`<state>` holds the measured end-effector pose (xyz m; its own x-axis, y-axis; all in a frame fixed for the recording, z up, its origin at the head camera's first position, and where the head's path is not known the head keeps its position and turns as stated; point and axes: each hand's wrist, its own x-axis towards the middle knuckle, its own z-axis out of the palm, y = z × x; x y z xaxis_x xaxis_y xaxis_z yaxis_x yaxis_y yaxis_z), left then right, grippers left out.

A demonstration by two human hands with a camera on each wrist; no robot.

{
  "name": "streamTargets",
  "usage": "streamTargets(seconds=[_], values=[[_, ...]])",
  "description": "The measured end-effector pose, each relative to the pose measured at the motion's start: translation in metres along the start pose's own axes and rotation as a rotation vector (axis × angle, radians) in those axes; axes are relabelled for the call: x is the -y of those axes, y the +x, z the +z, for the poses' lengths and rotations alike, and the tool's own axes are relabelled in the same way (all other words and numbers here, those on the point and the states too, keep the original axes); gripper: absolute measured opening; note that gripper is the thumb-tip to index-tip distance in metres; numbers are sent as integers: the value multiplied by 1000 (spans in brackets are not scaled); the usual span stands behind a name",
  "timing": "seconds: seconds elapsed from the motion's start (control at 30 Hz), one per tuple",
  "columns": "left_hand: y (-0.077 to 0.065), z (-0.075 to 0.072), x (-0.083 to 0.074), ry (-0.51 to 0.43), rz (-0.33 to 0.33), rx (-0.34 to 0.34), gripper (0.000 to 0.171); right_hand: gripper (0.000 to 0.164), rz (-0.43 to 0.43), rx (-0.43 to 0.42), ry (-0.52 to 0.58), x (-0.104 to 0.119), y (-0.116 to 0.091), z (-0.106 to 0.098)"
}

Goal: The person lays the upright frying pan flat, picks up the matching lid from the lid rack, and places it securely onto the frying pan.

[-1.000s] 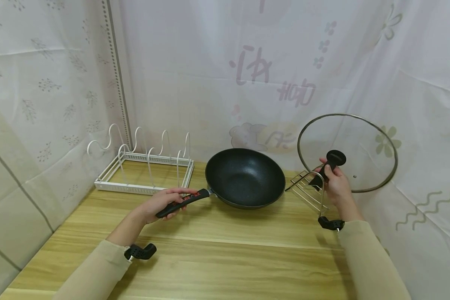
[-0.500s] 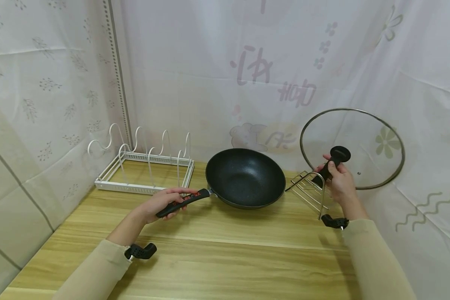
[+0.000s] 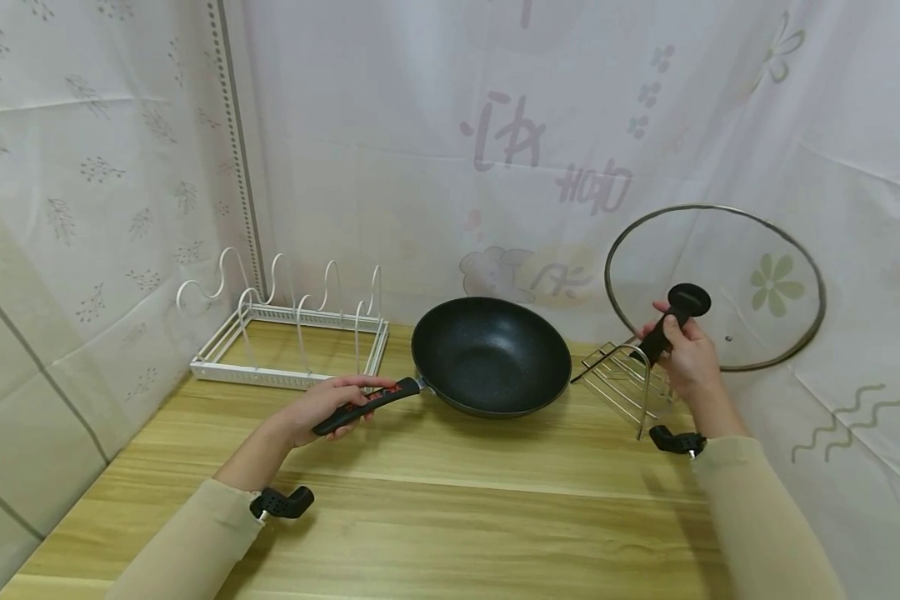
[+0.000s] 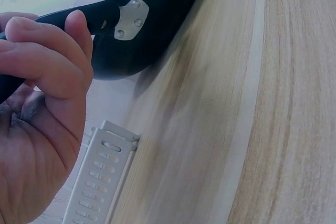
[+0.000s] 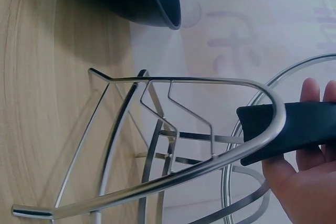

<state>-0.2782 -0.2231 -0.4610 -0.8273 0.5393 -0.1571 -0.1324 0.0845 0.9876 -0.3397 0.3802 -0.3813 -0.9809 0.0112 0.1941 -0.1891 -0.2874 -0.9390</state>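
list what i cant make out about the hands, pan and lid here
- Left wrist view: left hand fills the frame's left; the pan handle is mostly hidden behind its fingers.
- Right wrist view: right hand cut off by the edge; lid shows only a rim arc.
- Head view: print on the pan handle too small.

Count of items on and above the light wooden table point(image 3: 450, 500), of which there is one:

- One black non-stick wok with a long black handle point(image 3: 491, 354).
- One round glass lid with a metal rim and black knob handle point(image 3: 714, 285).
- One white wire rack with wavy dividers point(image 3: 288, 329); four wavy dividers are visible on it.
- One silver steel wire stand point(image 3: 621, 385).
- Two hands: one left hand point(image 3: 328, 404) and one right hand point(image 3: 686, 354).
- Two beige sleeves point(image 3: 187, 546), one on each arm.
- Two small black wrist-mounted devices point(image 3: 281, 502), one at each wrist.
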Motion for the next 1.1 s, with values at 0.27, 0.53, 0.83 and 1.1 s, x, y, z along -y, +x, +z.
streamTargets(seconds=[0.27, 0.53, 0.83, 1.1], values=[[1, 0, 0, -20, 4, 13, 56, 39, -34, 1, -32, 9, 1, 5], [1, 1, -1, -22, -5, 7, 57, 32, -68, 19, -17, 17, -1, 10], [0, 0, -1, -10, 0, 21, 58, 30, -107, 73, -2, 23, -2, 20], [0, -1, 0, -11, -3, 10, 57, 34, -130, 127, 18, 28, -9, 40]])
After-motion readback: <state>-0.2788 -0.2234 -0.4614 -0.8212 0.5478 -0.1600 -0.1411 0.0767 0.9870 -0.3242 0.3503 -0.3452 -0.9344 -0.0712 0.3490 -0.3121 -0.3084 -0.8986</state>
